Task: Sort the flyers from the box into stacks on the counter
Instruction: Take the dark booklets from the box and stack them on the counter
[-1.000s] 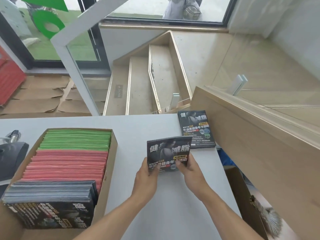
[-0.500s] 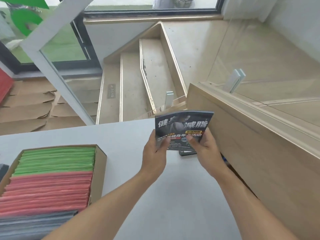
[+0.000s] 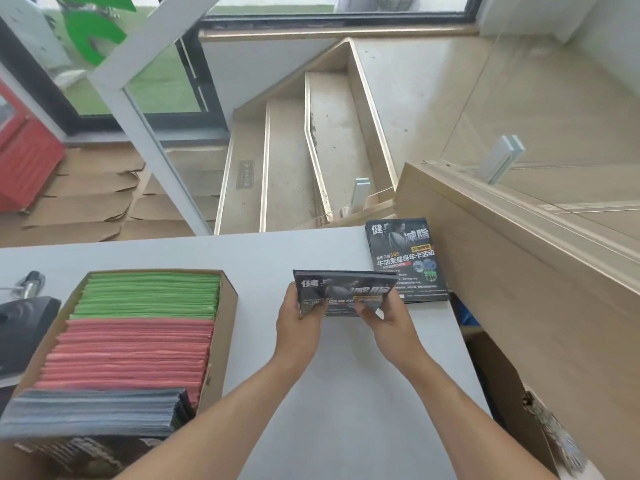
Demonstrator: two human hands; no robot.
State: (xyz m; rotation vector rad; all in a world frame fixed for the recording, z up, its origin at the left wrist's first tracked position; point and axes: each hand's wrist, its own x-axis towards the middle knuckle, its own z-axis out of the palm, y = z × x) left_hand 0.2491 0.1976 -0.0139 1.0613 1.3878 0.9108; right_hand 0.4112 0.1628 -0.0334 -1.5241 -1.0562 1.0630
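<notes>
Bundle of dark flyers (image 3: pixel 341 292) has dropped back from over the dark stack (image 3: pixel 406 259) and sits just beside it, toward the box (image 3: pixel 227 334), above the counter (image 3: pixel 332 393). Left hand (image 3: pixel 298 322) and right hand (image 3: pixel 389 320) both pinch its near edge. Risk: loose sheets fanning or landing skewed. Bundle count and box's near end unreadable.

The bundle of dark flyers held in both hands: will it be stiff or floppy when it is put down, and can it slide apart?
The bundle of dark flyers is probably fairly stiff: it spans between the left hand and right hand without sagging. The sheets look glossy, so they may slip and fan out if released carelessly. On the stack on the counter it should lie flat.
</notes>
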